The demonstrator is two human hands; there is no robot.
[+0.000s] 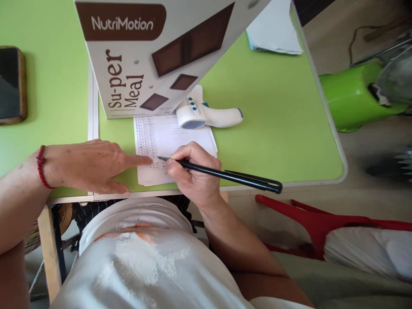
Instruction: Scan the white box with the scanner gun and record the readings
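Note:
My right hand (196,169) is closed around a black pen (238,177), its tip at the written part of a small stack of paper sheets (193,141). The top sheet has dense handwritten rows along its left side. From the left, my left hand (88,167) reaches in with its index finger stretched out, the fingertip on the writing just left of the pen tip. Its thumb is apart and it holds nothing. A white infrared thermometer (206,116) lies on the upper part of the sheets. Behind them stands a white and brown box (125,64), hiding their far edge.
The green table (273,141) has a seam left of the papers. A phone (11,86) lies at far left, and a paper stack (275,30) at the back right. Beyond the right edge are a green machine (350,98) and a red chair (322,227).

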